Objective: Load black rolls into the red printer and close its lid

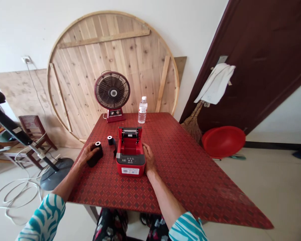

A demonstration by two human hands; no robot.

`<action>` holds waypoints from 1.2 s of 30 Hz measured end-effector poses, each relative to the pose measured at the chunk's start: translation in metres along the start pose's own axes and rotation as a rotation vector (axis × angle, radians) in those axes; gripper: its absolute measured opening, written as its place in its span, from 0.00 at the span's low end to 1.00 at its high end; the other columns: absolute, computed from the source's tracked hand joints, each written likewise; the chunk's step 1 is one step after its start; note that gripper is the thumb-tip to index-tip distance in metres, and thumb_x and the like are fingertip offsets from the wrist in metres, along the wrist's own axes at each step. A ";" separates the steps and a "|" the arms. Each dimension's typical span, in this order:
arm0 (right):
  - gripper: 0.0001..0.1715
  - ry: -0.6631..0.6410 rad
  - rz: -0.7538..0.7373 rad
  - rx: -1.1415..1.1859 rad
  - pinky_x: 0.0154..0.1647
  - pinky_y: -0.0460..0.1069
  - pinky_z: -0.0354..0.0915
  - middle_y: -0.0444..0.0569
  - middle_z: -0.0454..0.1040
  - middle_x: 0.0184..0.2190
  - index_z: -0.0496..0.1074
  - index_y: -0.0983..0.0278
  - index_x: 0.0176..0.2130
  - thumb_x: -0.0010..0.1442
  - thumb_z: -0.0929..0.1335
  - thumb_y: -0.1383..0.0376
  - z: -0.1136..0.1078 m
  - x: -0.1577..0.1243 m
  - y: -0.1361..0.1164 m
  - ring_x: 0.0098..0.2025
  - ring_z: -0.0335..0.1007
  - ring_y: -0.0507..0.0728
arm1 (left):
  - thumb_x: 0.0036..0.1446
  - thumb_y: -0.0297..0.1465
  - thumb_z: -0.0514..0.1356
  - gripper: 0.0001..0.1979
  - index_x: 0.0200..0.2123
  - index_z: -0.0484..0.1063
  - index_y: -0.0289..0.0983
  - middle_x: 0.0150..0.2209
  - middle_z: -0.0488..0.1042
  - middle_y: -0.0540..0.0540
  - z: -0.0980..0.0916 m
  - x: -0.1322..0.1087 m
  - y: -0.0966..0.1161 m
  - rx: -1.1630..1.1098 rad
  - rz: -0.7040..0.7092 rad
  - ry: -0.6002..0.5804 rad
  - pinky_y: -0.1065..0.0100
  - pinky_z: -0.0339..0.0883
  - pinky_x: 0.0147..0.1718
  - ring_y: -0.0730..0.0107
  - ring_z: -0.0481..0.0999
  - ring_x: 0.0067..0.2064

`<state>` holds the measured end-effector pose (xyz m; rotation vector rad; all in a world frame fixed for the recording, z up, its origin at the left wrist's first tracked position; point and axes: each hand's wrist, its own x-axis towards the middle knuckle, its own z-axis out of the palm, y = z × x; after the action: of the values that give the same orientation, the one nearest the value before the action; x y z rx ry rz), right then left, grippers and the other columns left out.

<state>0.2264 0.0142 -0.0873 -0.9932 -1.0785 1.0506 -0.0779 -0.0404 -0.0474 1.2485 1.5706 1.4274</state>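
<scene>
A red and black label printer [130,169] stands on the table with its lid raised, so its inner bay shows. My right hand [149,157] is closed against the printer's right side, some fingertips hidden behind it. To the left, my left hand [89,154] has its fingers around a black roll [97,156] with a white core, held at the tabletop. Between that roll and the printer stands a smaller black roll [110,140], also white-cored. A dark strip [114,149] lies beside it, close to the printer's left wall.
A red patterned cloth covers the table [180,167]. At its far end stand a red fan [112,93] and a water bottle [142,110]. A round wooden board [90,60] leans on the wall. A red basin [223,142] and broom [194,125] are by the door.
</scene>
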 end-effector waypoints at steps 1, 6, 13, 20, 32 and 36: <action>0.26 -0.001 0.005 0.000 0.56 0.58 0.62 0.52 0.77 0.48 0.74 0.61 0.45 0.55 0.64 0.49 0.000 0.000 0.000 0.51 0.70 0.61 | 0.36 0.46 0.71 0.30 0.40 0.72 0.34 0.31 0.78 0.45 0.000 -0.002 0.003 -0.021 0.006 -0.012 0.63 0.71 0.33 0.61 0.78 0.32; 0.24 0.004 -0.012 0.014 0.58 0.58 0.60 0.51 0.77 0.48 0.74 0.61 0.45 0.55 0.64 0.50 0.002 0.002 0.000 0.53 0.69 0.61 | 0.49 0.43 0.67 0.24 0.46 0.72 0.36 0.41 0.78 0.43 0.017 -0.019 0.049 0.061 0.258 -0.167 0.62 0.70 0.44 0.61 0.78 0.42; 0.22 -0.002 -0.047 0.036 0.57 0.57 0.61 0.50 0.77 0.47 0.74 0.60 0.44 0.56 0.63 0.52 0.005 0.005 0.007 0.52 0.70 0.60 | 0.57 0.34 0.61 0.17 0.50 0.74 0.40 0.47 0.77 0.44 0.090 -0.023 0.122 0.576 0.691 -0.495 0.64 0.67 0.50 0.63 0.76 0.49; 0.19 0.003 -0.072 0.028 0.56 0.55 0.62 0.48 0.78 0.46 0.75 0.59 0.44 0.57 0.63 0.55 0.005 0.006 0.009 0.51 0.70 0.58 | 0.50 0.27 0.64 0.16 0.44 0.78 0.45 0.43 0.81 0.46 0.129 -0.003 0.124 1.021 0.554 -0.649 0.67 0.68 0.42 0.60 0.79 0.44; 0.19 -0.002 -0.064 0.024 0.58 0.56 0.62 0.48 0.77 0.47 0.75 0.58 0.44 0.57 0.64 0.54 0.003 0.004 0.001 0.52 0.70 0.59 | 0.55 0.38 0.60 0.09 0.32 0.80 0.42 0.30 0.80 0.48 0.127 0.004 0.108 0.582 0.499 -0.737 0.71 0.66 0.30 0.66 0.78 0.30; 0.24 0.036 -0.050 0.077 0.58 0.56 0.62 0.48 0.77 0.48 0.73 0.58 0.48 0.58 0.63 0.50 0.005 0.015 0.001 0.54 0.69 0.58 | 0.63 0.40 0.52 0.17 0.36 0.80 0.40 0.35 0.80 0.44 0.117 -0.018 0.112 0.513 0.588 -0.763 0.67 0.67 0.41 0.63 0.78 0.38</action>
<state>0.2239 0.0300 -0.0847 -0.9155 -1.0214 1.0230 0.0595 -0.0242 0.0382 2.3518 1.0795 0.6591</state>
